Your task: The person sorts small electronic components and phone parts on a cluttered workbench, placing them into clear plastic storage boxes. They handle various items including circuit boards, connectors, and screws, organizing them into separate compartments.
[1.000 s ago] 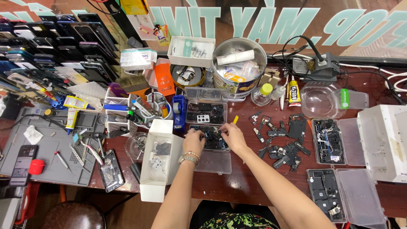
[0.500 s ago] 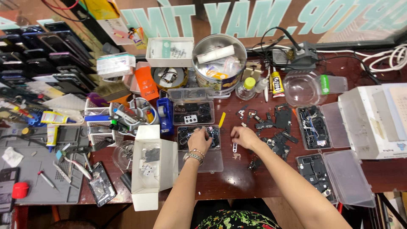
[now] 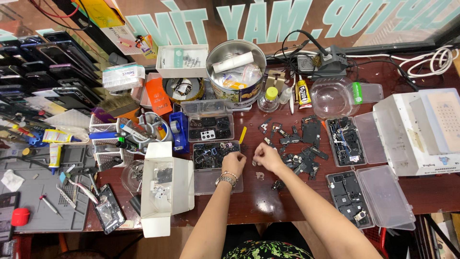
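Dark red-brown wooden bench, glossy, cluttered w/ small phone parts. Left hand, beaded bracelet on wrist, rests at the right edge of a clear plastic parts tray full of black bits; right hand just beside it, fingers pinched on a tiny metal part, too small to ID. Hands close together, nearly touching. A small silver bracket lies on the wood just below right hand; loose black flat components spread to its right. White cardboard box, open, sits left of the tray. Round metal tin behind, stuffed w/ bags. Vs 0.5 s ago: left hand has slid off the tray middle toward right hand; right hand pulled in closer.
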